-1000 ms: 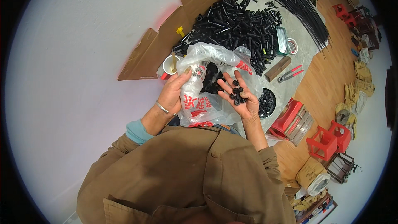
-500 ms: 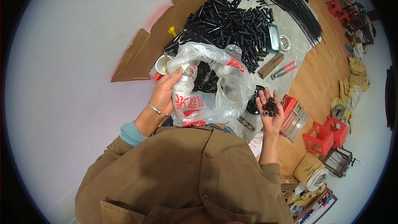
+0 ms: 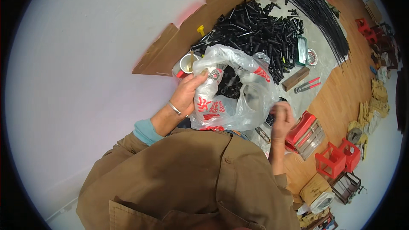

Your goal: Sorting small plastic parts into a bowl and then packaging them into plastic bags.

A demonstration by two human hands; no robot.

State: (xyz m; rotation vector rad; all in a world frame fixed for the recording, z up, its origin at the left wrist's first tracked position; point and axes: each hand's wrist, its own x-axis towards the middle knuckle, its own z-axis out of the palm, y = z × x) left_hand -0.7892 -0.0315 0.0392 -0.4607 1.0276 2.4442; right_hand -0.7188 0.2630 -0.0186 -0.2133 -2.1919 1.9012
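Note:
My left hand [image 3: 188, 94] is closed on the rim of a translucent plastic bag [image 3: 260, 98] with red print, thumb on the outside. The bag's mouth gapes upward, and small black parts [image 3: 230, 88] lie inside it. To the right of the bag, my right hand [image 3: 283, 122] is turned palm down, its fingers bent and blurred. It is over or beside a dark bowl [image 3: 269, 120] of small black parts, which it partly covers. Whether anything is in that hand is hidden.
Beyond the bag lies a heap of black tubular parts [image 3: 260, 34] against a cardboard sheet [image 3: 170, 47]. Nearby are a white cup [image 3: 187, 63], a green tray [image 3: 301, 51], a wooden block [image 3: 295, 79], red-handled pincers [image 3: 307, 85], black rods [image 3: 321, 17] and a red stool [image 3: 331, 159].
My right hand, palm up with small black parts on it before, has turned over by the dark bowl. My left hand keeps its hold on the bag. The whole view has shifted.

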